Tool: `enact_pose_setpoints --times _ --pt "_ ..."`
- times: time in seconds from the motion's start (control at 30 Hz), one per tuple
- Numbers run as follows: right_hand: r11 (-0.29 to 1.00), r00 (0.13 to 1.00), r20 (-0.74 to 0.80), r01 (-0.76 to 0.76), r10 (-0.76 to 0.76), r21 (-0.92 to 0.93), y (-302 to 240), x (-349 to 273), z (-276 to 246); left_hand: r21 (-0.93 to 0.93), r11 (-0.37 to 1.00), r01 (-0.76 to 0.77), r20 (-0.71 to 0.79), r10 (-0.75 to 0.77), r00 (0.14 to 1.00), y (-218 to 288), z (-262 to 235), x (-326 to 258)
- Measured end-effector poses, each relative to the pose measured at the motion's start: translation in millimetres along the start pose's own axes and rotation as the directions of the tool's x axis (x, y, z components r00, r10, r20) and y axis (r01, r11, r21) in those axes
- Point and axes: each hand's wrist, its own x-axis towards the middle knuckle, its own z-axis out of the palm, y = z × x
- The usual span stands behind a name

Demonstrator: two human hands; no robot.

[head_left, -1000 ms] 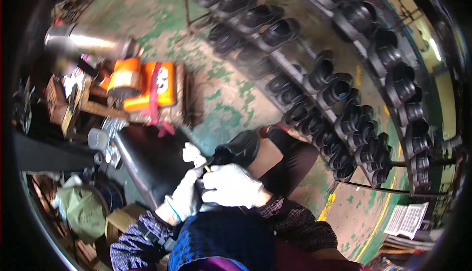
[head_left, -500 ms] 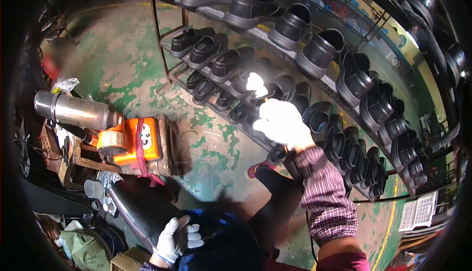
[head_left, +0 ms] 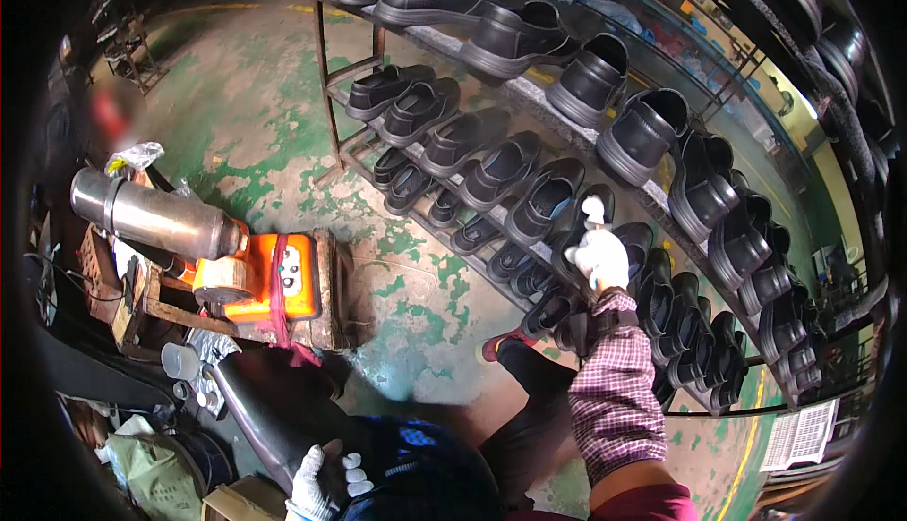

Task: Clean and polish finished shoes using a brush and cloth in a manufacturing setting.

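Observation:
My right hand (head_left: pixel 598 255), in a white glove with a checked sleeve, reaches up to the middle shelf of a metal shoe rack (head_left: pixel 331 96). Its fingers close on the heel of a black shoe (head_left: pixel 578 223) standing in the row there, one finger poking into the opening. More black shoes sit right beside it on both sides. My left hand (head_left: pixel 324 479), also in a white glove, lies low near my body. Its fingers are spread on a black slanted machine part (head_left: pixel 269 408), and it holds nothing.
The rack carries several rows of black shoes, curving to the right. An orange machine (head_left: pixel 283 280) with a shiny metal cylinder (head_left: pixel 151 214) stands on the worn green floor (head_left: pixel 255 143) to the left. Small cups (head_left: pixel 179 360), a green bag (head_left: pixel 142 455) and a cardboard box (head_left: pixel 241 502) crowd the lower left.
A second ago both hands held a black shoe near my lap. My right hand has since carried it up to the rack and moved right along the shelf; my left stayed low.

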Motion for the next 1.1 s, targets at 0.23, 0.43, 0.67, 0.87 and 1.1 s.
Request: enact_pose_setpoints --times 0.23,0.43,0.67,0.87,1.1 --pt "0.947 0.991 -0.132 0.023 0.021 0.321 -30.3 -83.6 21.3 0.224 0.975 -0.002 0.136 -0.03 0.99 -6.9 -13.1 25.8" --pt "0.673 0.84 -0.354 0.542 -0.411 0.503 -124.9 -227.4 18.0 0.322 0.937 0.136 0.218 -0.214 0.952 -11.5 7.6 45.9" --pt "0.352 0.733 -0.132 0.467 -0.667 0.811 -183.8 -312.0 40.0 -0.082 0.988 0.132 0.34 -0.096 0.936 -29.8 27.5 53.9" --pt "0.044 0.746 -0.023 0.07 -0.666 0.997 -197.1 -273.0 38.7 -0.119 0.993 -0.027 0.224 0.053 0.973 8.5 -19.7 29.5" --pt "-0.334 0.849 0.177 -0.376 -0.498 0.865 -215.5 -131.0 68.1 0.156 0.978 -0.136 0.237 0.097 0.967 82.4 -6.6 11.9"
